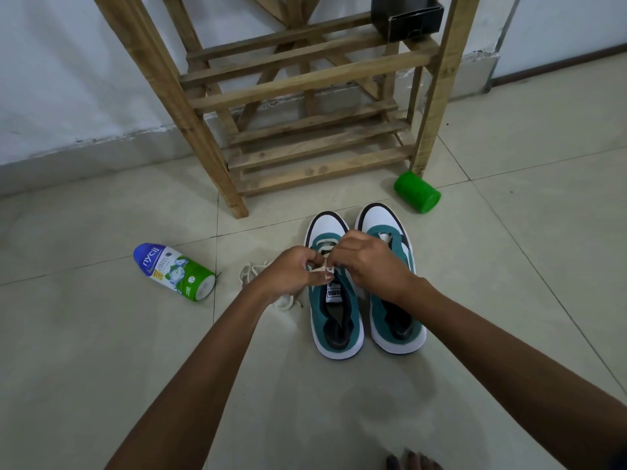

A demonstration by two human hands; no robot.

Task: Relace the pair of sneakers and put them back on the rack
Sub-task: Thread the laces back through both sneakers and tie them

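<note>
Nearest the camera, bare toes (pixel 412 461) at the bottom edge on the pale tiled floor (pixel 101 334). Further out, two forearms converging over the left sneaker (pixel 334 310), one of a teal-and-white pair standing side by side on the tiles, heels toward the viewer, toes toward the rack. Left hand (pixel 291 271) and right hand (pixel 371 262) close together, fingertips almost meeting, both pinching the cream shoelace (pixel 320 269) just above the tongue with its Puma label; lace crossed through the lowest eyelets only, upper eyelets apparently not yet threaded. Right sneaker (pixel 393 300) just beside, its eyelets seemingly without a lace. Loose cream lace (pixel 258 276) coiled on the floor to the left of the hands, partly hidden under the left wrist. Judged by look: lace soft, limp and light, best taken at the stiff tip for feeding through an eyelet; sneakers light with a pliable upper and firm sole, best steadied at the eyelet row while lacing, then lifted by the heel collar. Left of the pair, a Nycil powder bottle (pixel 174 271) lying on its side. Beyond the toes, a green plastic cup (pixel 417 192) tipped over beside the rack leg. Farthest, the wooden slatted shoe rack (pixel 305 106) against the white wall, a dark box (pixel 407 16) on an upper shelf, lower shelves free for the pair.
</note>
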